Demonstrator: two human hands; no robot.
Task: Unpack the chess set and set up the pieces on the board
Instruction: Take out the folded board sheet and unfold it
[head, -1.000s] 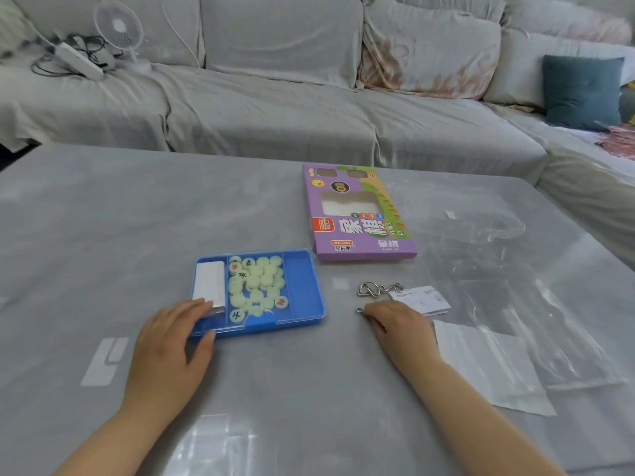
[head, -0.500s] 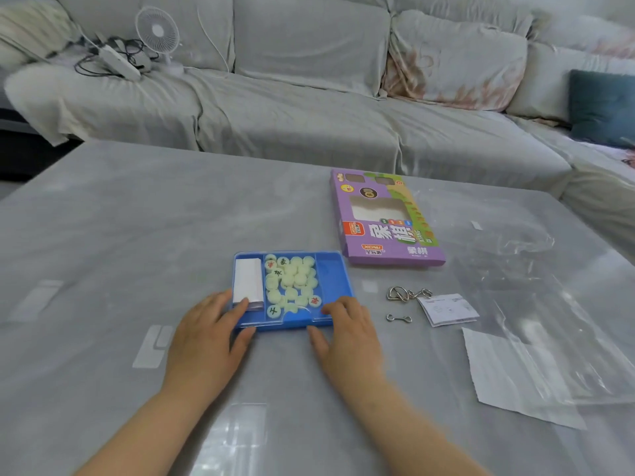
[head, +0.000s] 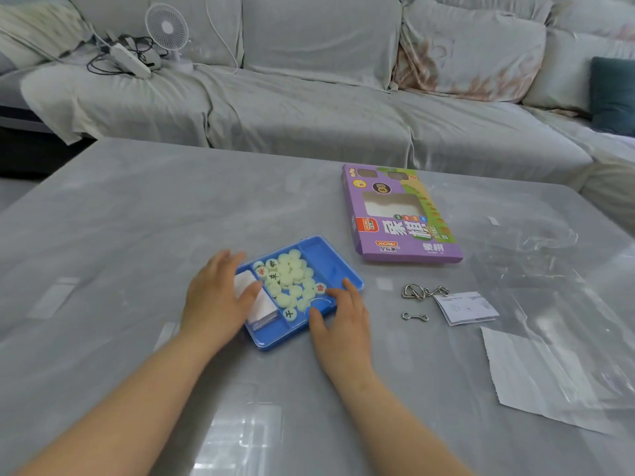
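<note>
Spilling of the xiangqi pieces (head: 290, 281) is risked if the blue tray (head: 335, 266), touched by the spread, empty left hand (head: 220, 297) and right hand (head: 338, 319), is tilted on the counter (head: 137, 218).

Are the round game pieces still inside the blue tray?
Yes, inside: the pale round pieces sit heaped in the middle compartment of the blue tray.

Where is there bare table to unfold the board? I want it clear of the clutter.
Free: the wide stretch left of and beyond the blue tray, out to the table's far edge, and the near strip under the forearms. Crowded: right of the tray, with the purple box, metal puzzles, leaflet and plastic wrap.
</note>
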